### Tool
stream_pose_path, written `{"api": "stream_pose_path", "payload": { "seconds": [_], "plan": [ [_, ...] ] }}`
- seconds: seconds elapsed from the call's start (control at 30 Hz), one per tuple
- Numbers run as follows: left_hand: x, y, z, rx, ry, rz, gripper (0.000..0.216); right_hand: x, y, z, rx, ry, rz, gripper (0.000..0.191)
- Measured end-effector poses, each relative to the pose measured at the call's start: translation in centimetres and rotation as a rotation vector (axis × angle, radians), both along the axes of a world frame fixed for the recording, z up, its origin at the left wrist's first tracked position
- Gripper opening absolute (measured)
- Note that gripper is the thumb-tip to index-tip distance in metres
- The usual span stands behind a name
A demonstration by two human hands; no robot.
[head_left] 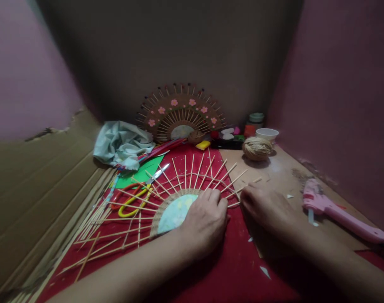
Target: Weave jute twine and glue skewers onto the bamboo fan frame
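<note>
A half-round base (171,219) with a pale blue and yellow face and a twine-wrapped rim lies on the red table. Thin wooden sticks (173,172) fan out from its rim. My left hand (207,219) is closed over the right part of the base, fingers curled around it. A strand of twine (207,176) arcs loosely across the sticks toward the right side. My right hand (263,206) pinches the twine by the tips of the rightmost sticks; its fingertips are partly hidden.
Scissors (137,200), loose sticks and green paper (143,170) lie left. Behind stand a finished flowered fan (182,107), grey cloth (122,141), a twine ball (257,148), a white cup (267,134) and a jar (254,124). A pink glue gun (334,210) lies right.
</note>
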State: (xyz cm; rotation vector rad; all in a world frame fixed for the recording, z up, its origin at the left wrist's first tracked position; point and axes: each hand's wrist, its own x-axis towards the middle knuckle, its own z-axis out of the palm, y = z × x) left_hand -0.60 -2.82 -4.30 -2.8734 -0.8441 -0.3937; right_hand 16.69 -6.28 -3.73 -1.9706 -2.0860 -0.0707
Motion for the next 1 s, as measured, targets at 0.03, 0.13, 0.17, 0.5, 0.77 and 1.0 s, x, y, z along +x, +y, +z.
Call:
{"api": "stream_pose_path", "payload": {
  "seconds": [0.03,0.13,0.17,0.5,0.77,1.0],
  "plan": [
    [0.0,0.1,0.0,-0.012,0.009,0.008,0.009,-0.1,0.0,0.0,0.003,0.01,-0.006,0.017],
    [0.0,0.4,-0.1,-0.023,0.027,0.012,0.009,-0.1,-0.1,-0.2,-0.007,0.001,-0.02,0.014],
    [0.0,0.4,-0.2,-0.023,0.029,0.011,0.01,-0.2,-0.2,-0.2,-0.017,-0.003,-0.027,0.014],
    [0.5,1.0,-0.1,-0.031,-0.016,0.033,0.015,-0.4,-0.3,0.7,-0.099,0.161,-0.038,0.011],
    [0.6,1.5,0.0,-0.041,-0.004,0.039,0.017,-0.1,-0.7,-0.2,-0.035,0.184,0.002,0.012],
    [1.0,1.5,0.2,-0.013,-0.031,-0.026,0.013,0.2,-1.4,-0.3,-0.013,0.229,-0.003,0.007]
  ]
}}
